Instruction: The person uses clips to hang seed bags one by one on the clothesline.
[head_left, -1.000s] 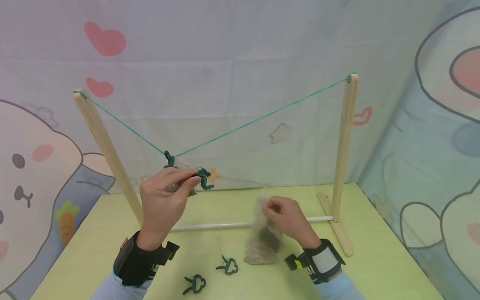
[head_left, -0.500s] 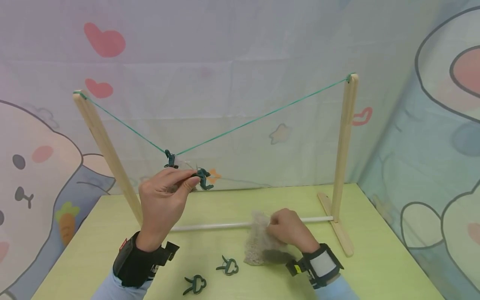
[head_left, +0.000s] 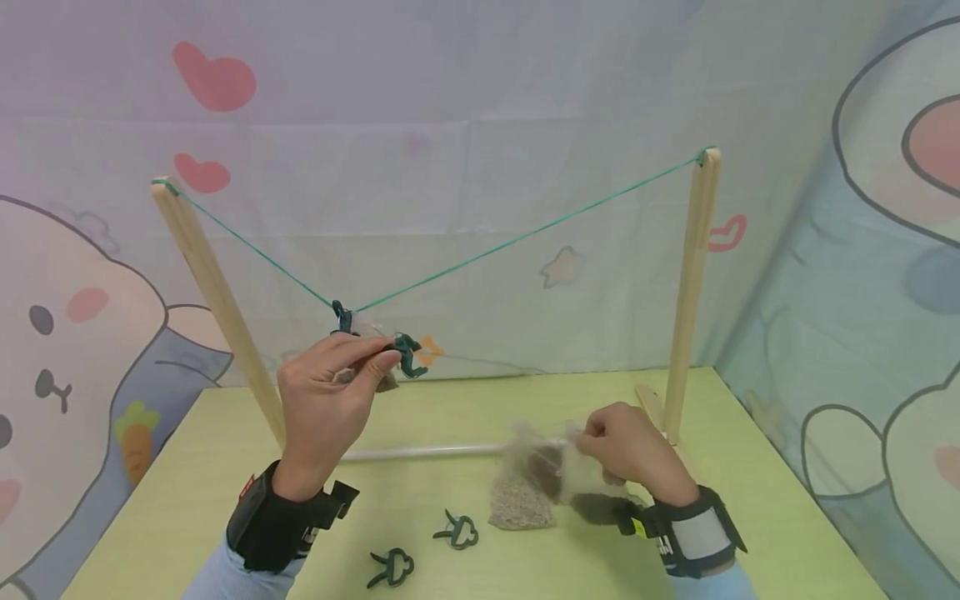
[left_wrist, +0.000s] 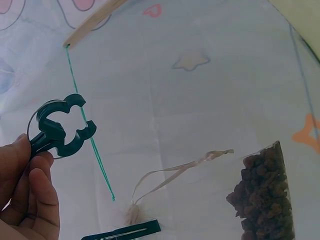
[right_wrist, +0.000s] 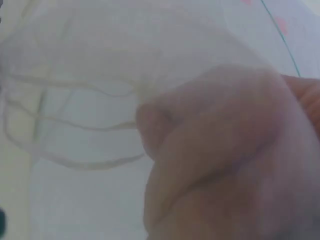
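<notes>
My left hand (head_left: 326,400) pinches the handles of a dark green spring clip (left_wrist: 62,125); in the left wrist view its jaws are parted and overlap the green cord (left_wrist: 75,75). Beyond this hand another green clip (head_left: 342,317) is on the sagging cord, beside a pouch of brown lumps (left_wrist: 265,195). My right hand (head_left: 633,446) pinches the top of a sheer drawstring pouch with dark contents (head_left: 600,507), low over the table. In the right wrist view the pouch's sheer cloth (right_wrist: 115,45) veils the fingers, and ribbon loops (right_wrist: 90,162) trail from them.
Left of the right hand are a sheer pouch of pale granules (head_left: 521,504) and one of brown material (head_left: 546,471). Two loose green clips (head_left: 392,568) lie nearer on the table (head_left: 150,500). Wooden posts (head_left: 693,300) and a white rod (head_left: 427,452) form the frame.
My right hand first lowered, then moved right, drawing the dark pouch away from the pale one and exposing the brown pouch. My left hand has stayed in place with its clip.
</notes>
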